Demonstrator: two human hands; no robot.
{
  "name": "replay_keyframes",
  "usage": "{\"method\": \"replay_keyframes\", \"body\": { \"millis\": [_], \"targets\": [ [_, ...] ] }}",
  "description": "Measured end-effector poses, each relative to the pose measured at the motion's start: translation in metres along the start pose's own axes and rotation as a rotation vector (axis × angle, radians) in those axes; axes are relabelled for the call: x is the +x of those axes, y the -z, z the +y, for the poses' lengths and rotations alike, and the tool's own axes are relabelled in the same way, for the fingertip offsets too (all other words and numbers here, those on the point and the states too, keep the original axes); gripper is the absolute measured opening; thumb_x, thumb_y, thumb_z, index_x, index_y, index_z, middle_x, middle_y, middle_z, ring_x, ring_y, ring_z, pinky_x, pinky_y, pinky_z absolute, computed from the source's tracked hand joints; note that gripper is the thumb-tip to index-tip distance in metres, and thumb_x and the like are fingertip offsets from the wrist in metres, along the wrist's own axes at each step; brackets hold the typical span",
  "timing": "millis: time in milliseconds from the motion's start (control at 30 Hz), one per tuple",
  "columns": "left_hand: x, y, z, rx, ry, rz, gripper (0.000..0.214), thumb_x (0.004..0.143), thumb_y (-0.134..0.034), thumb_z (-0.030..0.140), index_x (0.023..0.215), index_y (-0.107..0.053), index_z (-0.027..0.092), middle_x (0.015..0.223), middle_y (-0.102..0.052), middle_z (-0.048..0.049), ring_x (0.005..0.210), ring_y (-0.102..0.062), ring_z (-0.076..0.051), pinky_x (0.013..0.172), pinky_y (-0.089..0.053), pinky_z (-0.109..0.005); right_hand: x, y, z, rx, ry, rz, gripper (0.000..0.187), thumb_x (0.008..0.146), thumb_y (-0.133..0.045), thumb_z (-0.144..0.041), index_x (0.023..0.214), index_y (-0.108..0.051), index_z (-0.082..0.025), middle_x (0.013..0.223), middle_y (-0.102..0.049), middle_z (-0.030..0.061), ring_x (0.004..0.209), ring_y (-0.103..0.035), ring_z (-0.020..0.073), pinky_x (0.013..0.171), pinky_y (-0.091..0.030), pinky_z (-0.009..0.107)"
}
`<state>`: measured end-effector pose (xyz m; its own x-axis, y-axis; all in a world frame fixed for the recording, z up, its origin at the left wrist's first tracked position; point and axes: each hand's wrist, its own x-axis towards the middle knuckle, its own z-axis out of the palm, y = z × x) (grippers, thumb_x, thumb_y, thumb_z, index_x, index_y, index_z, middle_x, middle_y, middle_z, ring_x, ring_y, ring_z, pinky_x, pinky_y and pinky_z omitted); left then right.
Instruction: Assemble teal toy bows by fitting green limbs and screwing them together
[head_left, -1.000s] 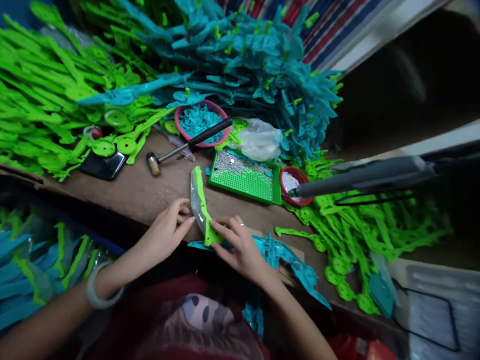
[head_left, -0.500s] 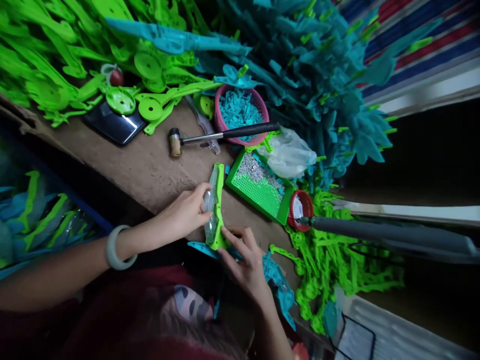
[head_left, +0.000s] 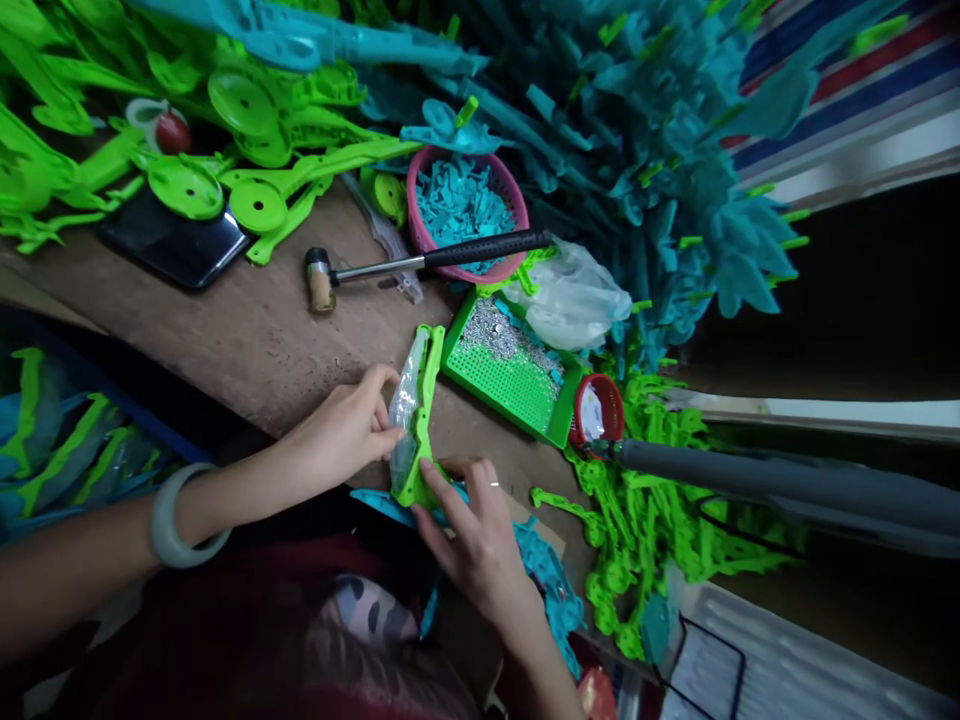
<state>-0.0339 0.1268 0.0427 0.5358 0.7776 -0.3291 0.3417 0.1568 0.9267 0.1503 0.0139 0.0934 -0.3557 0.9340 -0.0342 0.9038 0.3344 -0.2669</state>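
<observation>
Between my hands is a long lime-green plastic part (head_left: 426, 415) with a clear curved plastic piece (head_left: 405, 405) along its left side. My left hand (head_left: 349, 420) pinches the outer edge of the clear piece between thumb and fingers. At the lower end of the green part, my right hand (head_left: 480, 530) holds it with thumb and index finger. Beneath that end lies a teal plastic part (head_left: 382, 504), partly covered. Just to the right stands a green perforated tray (head_left: 514, 395) holding many small silvery bits, perhaps screws.
A hammer (head_left: 382, 270) rests with its handle across a pink basket (head_left: 420, 225) of teal pieces. Behind are heaps of green parts (head_left: 255, 110) and teal parts (head_left: 600, 170). A red basket (head_left: 616, 410) and a grey rod-like tool (head_left: 750, 480) are at the right. A phone-like black slab (head_left: 176, 240) lies left.
The view has shifted, so most things sit further left. My hands keep their hold, and a narrow gap now shows between the clear piece and the green part near the top.
</observation>
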Motion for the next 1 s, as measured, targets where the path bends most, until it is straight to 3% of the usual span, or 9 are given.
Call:
{"method": "replay_keyframes", "body": {
  "millis": [300, 433, 833, 933, 1000],
  "targets": [
    [-0.002, -0.005, -0.006, -0.034, -0.005, 0.028, 0.035, 0.079, -0.063, 0.022, 0.11, -0.045, 0.022, 0.072, -0.059, 0.0059, 0.063, -0.064, -0.014, 0.058, -0.045, -0.025, -0.003, 0.0, 0.006, 0.093, 0.007, -0.042, 0.049, 0.089, -0.061, -0.017, 0.137, -0.047, -0.016, 0.107, -0.052, 0.0135, 0.095, -0.049, 0.0234, 0.079, -0.052, 0.038],
    [-0.004, -0.006, -0.006, -0.05, -0.006, 0.028, 0.036, 0.081, -0.063, 0.022, 0.112, -0.045, 0.022, 0.073, -0.061, 0.0058, 0.065, -0.064, -0.013, 0.059, -0.045, -0.025, -0.004, -0.001, 0.005, 0.134, -0.061, -0.052, 0.05, 0.089, -0.062, -0.018, 0.137, -0.048, -0.019, 0.107, -0.051, 0.0118, 0.096, -0.051, 0.0226, 0.08, -0.052, 0.036],
    [-0.006, -0.009, -0.006, -0.073, -0.021, 0.057, 0.033, 0.08, -0.064, 0.015, 0.109, -0.048, 0.021, 0.072, -0.059, 0.0062, 0.067, -0.064, -0.013, 0.061, -0.046, -0.024, -0.011, -0.005, 0.013, 0.162, -0.065, -0.047, 0.059, 0.089, -0.062, -0.016, 0.144, -0.041, -0.025, 0.112, -0.052, 0.0104, 0.102, -0.051, 0.0228, 0.084, -0.051, 0.037],
    [-0.01, -0.008, -0.003, 0.035, -0.084, 0.085, 0.031, 0.084, -0.062, 0.015, 0.111, -0.05, 0.02, 0.082, -0.061, 0.0022, 0.073, -0.063, -0.015, 0.064, -0.048, -0.026, -0.011, -0.005, 0.014, 0.173, -0.08, -0.033, 0.059, 0.089, -0.062, -0.015, 0.144, -0.042, -0.026, 0.111, -0.052, 0.0101, 0.101, -0.053, 0.0223, 0.082, -0.052, 0.036],
    [-0.013, -0.006, 0.001, 0.186, -0.212, 0.088, 0.024, 0.087, -0.056, 0.014, 0.11, -0.053, 0.019, 0.097, -0.06, -0.0029, 0.078, -0.062, -0.016, 0.068, -0.05, -0.029, -0.01, -0.005, 0.015, 0.19, -0.087, -0.044, 0.06, 0.089, -0.062, -0.016, 0.144, -0.042, -0.027, 0.11, -0.052, 0.01, 0.101, -0.053, 0.0222, 0.081, -0.053, 0.036]
  ]
}}
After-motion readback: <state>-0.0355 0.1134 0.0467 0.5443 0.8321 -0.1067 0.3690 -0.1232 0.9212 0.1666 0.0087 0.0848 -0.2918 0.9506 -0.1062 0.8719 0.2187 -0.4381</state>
